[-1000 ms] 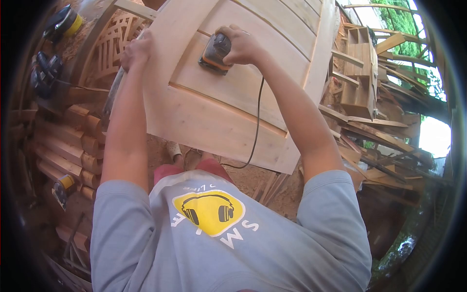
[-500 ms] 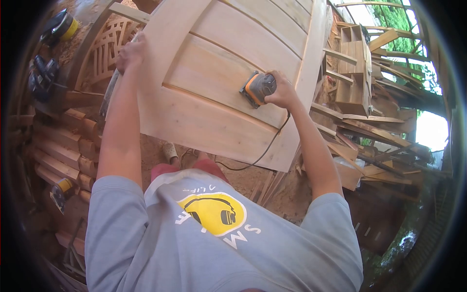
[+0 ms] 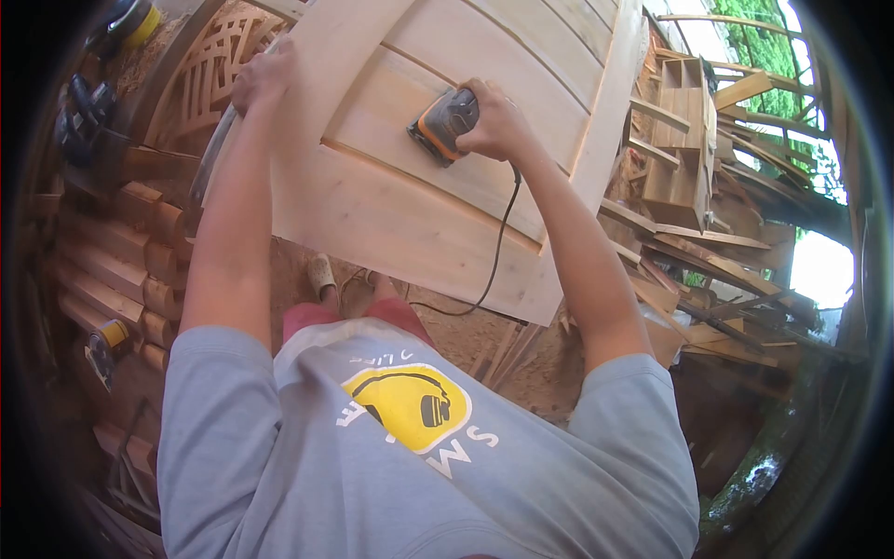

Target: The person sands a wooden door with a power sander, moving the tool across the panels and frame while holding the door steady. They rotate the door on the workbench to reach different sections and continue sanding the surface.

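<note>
Seen from my remote seat, a person point(image 3: 372, 503) in a grey-blue shirt leans over a broad wooden panel point(image 3: 382, 121), grooved between its planks. Stacked timber point(image 3: 107, 293) fills the left side as I look; a box-like wooden unit point(image 3: 675, 177) stands to the right, beyond the panel. The left hand point(image 3: 263, 79) is at the panel's left edge — whether it grips, I cannot tell. The right hand point(image 3: 498, 121) wraps around an orange-and-dark sander point(image 3: 442, 121), which sits on the panel's nearest plank, its black cord point(image 3: 506, 222) trailing over the near edge.
</note>
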{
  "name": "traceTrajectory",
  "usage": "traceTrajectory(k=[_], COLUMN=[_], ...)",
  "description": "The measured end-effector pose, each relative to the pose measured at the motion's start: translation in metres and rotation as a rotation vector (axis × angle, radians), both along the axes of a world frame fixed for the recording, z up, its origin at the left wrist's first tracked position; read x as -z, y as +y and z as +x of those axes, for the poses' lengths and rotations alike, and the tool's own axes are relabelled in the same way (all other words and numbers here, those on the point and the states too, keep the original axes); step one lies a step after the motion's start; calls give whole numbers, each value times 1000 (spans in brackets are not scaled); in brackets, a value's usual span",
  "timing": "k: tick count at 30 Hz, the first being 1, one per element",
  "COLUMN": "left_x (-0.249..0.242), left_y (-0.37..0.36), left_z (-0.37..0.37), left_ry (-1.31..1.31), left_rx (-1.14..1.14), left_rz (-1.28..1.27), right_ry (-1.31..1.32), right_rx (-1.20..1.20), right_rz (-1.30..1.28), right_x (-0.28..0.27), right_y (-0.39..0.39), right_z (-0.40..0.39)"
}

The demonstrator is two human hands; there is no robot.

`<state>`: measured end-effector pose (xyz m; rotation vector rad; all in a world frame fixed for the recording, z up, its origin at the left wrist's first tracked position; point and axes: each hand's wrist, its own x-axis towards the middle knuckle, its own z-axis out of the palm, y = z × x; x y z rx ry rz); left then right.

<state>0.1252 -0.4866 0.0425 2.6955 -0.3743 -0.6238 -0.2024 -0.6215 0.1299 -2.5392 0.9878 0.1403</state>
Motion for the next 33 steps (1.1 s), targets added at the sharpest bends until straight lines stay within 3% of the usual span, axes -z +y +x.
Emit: traceTrajectory(k=[7,11,14,17,23,29,33], left_x=[1,-1,1,3,-3,-1,-2], left_y=[1,2,-1,-1,0,2,0], left_z=[8,8,4,5,-2,1,0], left_ry=[13,13,2,-22,-27,-52,-43], left_rx=[4,-19,-22,-21,-19,-12,-35], left_rz=[4,11,10,1,0,-6,22], right_ry=[3,7,-135,-221,-172,-133,-96], right_rx=[-72,35,40,189,565,446,470], right_rz=[-3,70,-71,-214,-2,-292,-277], right_x=[-2,-8,10,19,-5,21,17], right_y=[-1,1,-10,-6,-1,-44,-48], right_z=[46,26,-16,-40,-5,38,45])
